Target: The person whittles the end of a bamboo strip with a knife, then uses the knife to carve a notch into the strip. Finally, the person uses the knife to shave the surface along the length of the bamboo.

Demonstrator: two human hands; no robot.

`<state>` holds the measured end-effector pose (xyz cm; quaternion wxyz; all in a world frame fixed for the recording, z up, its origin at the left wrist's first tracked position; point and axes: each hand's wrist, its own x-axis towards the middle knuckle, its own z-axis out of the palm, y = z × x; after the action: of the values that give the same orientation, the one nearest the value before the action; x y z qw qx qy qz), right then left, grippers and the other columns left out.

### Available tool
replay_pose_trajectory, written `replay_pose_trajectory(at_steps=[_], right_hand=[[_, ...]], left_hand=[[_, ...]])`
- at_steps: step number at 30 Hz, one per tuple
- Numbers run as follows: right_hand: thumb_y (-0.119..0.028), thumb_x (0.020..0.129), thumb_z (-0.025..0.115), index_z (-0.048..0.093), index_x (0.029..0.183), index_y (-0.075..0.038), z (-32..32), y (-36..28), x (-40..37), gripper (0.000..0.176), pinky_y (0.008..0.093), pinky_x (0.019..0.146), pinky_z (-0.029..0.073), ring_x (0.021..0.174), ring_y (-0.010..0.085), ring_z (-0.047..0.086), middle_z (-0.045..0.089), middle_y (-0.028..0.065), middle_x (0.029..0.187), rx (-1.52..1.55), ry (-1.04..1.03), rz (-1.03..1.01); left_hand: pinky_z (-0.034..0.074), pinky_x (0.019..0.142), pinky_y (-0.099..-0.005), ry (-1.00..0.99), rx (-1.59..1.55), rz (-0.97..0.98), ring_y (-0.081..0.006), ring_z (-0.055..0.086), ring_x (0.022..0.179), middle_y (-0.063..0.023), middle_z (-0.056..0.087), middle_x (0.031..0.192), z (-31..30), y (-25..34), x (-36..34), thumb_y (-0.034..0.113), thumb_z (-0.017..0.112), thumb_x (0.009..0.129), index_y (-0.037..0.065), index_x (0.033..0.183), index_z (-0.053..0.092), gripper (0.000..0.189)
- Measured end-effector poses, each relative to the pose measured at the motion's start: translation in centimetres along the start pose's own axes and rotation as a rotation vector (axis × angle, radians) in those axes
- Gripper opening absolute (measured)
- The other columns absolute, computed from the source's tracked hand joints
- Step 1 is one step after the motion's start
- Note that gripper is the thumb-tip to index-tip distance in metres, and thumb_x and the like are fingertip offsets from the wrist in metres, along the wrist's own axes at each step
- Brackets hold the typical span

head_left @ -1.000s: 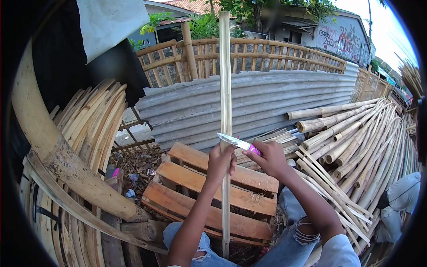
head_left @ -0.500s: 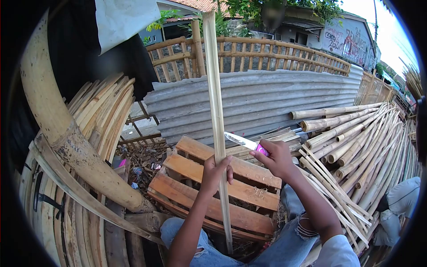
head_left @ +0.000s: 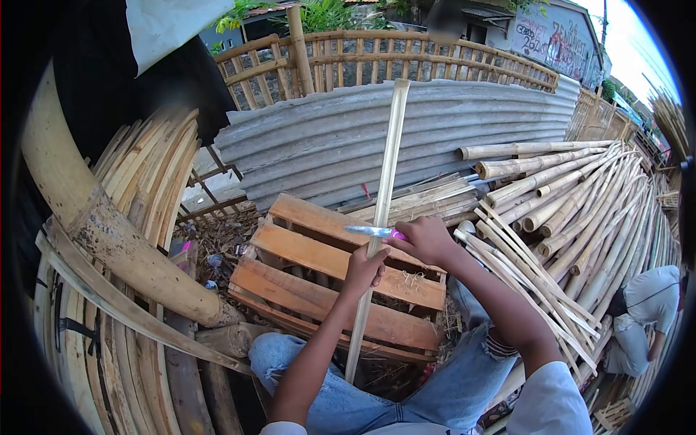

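Observation:
My left hand [head_left: 365,270] grips a long pale bamboo strip [head_left: 386,170] that stands nearly upright, leaning to the right, its lower end between my knees. My right hand [head_left: 424,240] holds a knife [head_left: 371,231] with a pink handle. Its blade points left and lies across the strip just above my left hand. Both hands are over a wooden pallet [head_left: 304,290] in front of my jeans-clad legs.
Bamboo poles and thin strips [head_left: 573,217] are piled at the right. Curved bamboo slats [head_left: 145,210] and a thick culm [head_left: 109,246] stand at the left. Corrugated sheets [head_left: 348,138] and a bamboo fence [head_left: 377,58] lie behind. Another person [head_left: 645,304] crouches at far right.
The strip has tilted from leaning left to leaning right. The knife blade has come back onto the strip above my left hand. The view has dipped lower.

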<state>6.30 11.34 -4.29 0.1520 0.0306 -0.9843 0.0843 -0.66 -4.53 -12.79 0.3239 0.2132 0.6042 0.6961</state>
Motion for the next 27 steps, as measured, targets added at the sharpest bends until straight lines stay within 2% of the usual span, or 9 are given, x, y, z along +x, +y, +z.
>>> replay_pose_trajectory(at_steps=[7, 9, 13, 15, 18, 19, 22, 25, 27], right_hand=[[-0.057, 0.089, 0.043, 0.064, 0.081, -0.008, 4.9, 0.9, -2.2, 0.054, 0.0447, 0.055, 0.047, 0.06, 0.0345, 0.062, 0.06, 0.0153, 0.061, 0.042, -0.201, 0.047], [-0.057, 0.089, 0.044, 0.063, 0.081, -0.009, 4.9, 1.2, -2.5, 0.053, 0.0447, 0.054, 0.046, 0.06, 0.0339, 0.062, 0.061, 0.0146, 0.061, 0.01, -0.156, 0.02], [-0.057, 0.089, 0.046, 0.063, 0.073, -0.008, 3.0, 3.4, -1.0, 0.055, 0.0431, 0.052, 0.047, 0.056, 0.0336, 0.061, 0.057, 0.0141, 0.054, 0.07, 0.033, 0.225], [-0.057, 0.088, 0.046, 0.063, 0.071, -0.008, 3.6, 3.6, -1.2, 0.055, 0.0428, 0.051, 0.046, 0.054, 0.0331, 0.061, 0.057, 0.0135, 0.053, 0.027, 0.042, 0.204], [-0.058, 0.089, 0.045, 0.064, 0.07, -0.009, 5.0, 2.0, -2.6, 0.055, 0.043, 0.05, 0.045, 0.053, 0.032, 0.06, 0.056, 0.0126, 0.052, -0.082, -0.091, -0.088], [-0.058, 0.089, 0.045, 0.064, 0.07, -0.009, 4.9, 2.6, -2.1, 0.055, 0.043, 0.05, 0.045, 0.053, 0.032, 0.06, 0.056, 0.0126, 0.052, -0.08, -0.087, -0.093], [-0.059, 0.088, 0.045, 0.063, 0.069, -0.008, 3.0, 5.6, 1.1, 0.058, 0.0436, 0.048, 0.044, 0.051, 0.0323, 0.058, 0.056, 0.0137, 0.052, 0.005, 0.096, 0.236], [-0.06, 0.089, 0.044, 0.065, 0.072, -0.008, 2.5, 4.8, 0.8, 0.059, 0.0436, 0.052, 0.046, 0.054, 0.0326, 0.06, 0.057, 0.0146, 0.054, 0.07, -0.006, 0.308], [-0.06, 0.09, 0.041, 0.069, 0.076, -0.008, 3.1, 2.2, -1.3, 0.06, 0.0426, 0.055, 0.048, 0.059, 0.033, 0.063, 0.06, 0.015, 0.058, -0.135, -0.199, -0.009]], left_hand=[[0.03, 0.033, -0.0214, 0.023, -0.039, -0.071, -0.0063, 0.041, 0.035, -0.0018, 0.05, 0.054, 0.3, -2.3, -0.5, 0.023, 0.056, 0.093, 0.004, 0.088, 0.054, 0.019], [0.029, 0.032, -0.0214, 0.033, -0.012, -0.092, -0.0061, 0.039, 0.035, -0.001, 0.048, 0.052, 0.4, -2.1, -0.6, 0.022, 0.056, 0.093, 0.005, 0.088, 0.053, 0.018], [0.027, 0.032, -0.0215, 0.044, 0.001, -0.157, -0.0051, 0.034, 0.034, 0.0009, 0.042, 0.049, 0.4, -2.0, -0.6, 0.02, 0.058, 0.091, 0.006, 0.082, 0.048, 0.02], [0.027, 0.032, -0.0215, 0.038, -0.005, -0.168, -0.0051, 0.034, 0.034, 0.001, 0.042, 0.049, 0.4, -2.3, -0.6, 0.02, 0.058, 0.091, 0.006, 0.082, 0.048, 0.02], [0.027, 0.032, -0.0217, 0.045, -0.003, -0.135, -0.005, 0.034, 0.034, 0.0013, 0.042, 0.048, 0.8, -2.4, -0.9, 0.02, 0.058, 0.091, 0.006, 0.081, 0.048, 0.02], [0.026, 0.031, -0.0219, 0.056, -0.004, -0.105, -0.0049, 0.034, 0.034, 0.0014, 0.041, 0.048, 0.9, -2.5, -1.1, 0.019, 0.058, 0.091, 0.005, 0.081, 0.048, 0.02], [0.027, 0.032, -0.022, 0.061, 0.01, -0.118, -0.005, 0.035, 0.034, 0.0017, 0.041, 0.048, 0.6, -3.0, -1.2, 0.018, 0.057, 0.091, 0.005, 0.081, 0.049, 0.019], [0.027, 0.032, -0.022, 0.051, -0.007, -0.133, -0.005, 0.035, 0.034, 0.0018, 0.041, 0.048, 0.8, -2.6, -1.1, 0.018, 0.057, 0.091, 0.005, 0.081, 0.05, 0.019], [0.027, 0.032, -0.022, 0.046, -0.007, -0.133, -0.005, 0.036, 0.034, 0.0018, 0.041, 0.047, 0.9, -2.5, -1.0, 0.018, 0.057, 0.091, 0.005, 0.08, 0.05, 0.019]])
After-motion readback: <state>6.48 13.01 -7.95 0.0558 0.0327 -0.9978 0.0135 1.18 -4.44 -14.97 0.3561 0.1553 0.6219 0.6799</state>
